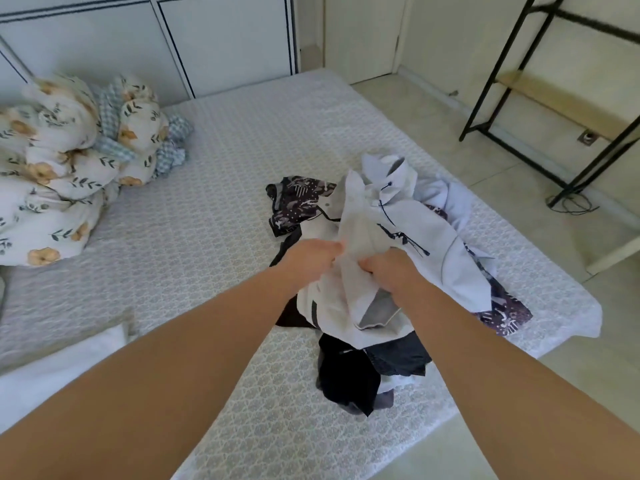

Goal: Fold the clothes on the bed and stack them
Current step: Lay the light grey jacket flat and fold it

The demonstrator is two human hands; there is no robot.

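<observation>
Gripping white garment with both hands: left hand and right hand bunch it tight atop clothes pile | pile near bed right edge, toward near corner | advice: lift clear of dark pieces, shake flat, find the hem, fold on bare mattress left of pile | floral duvet at far left corner

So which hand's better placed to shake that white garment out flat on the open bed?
Probably the left hand: it grips the white garment on the side facing the bare mattress. The right hand grips it over the clothes pile.
</observation>
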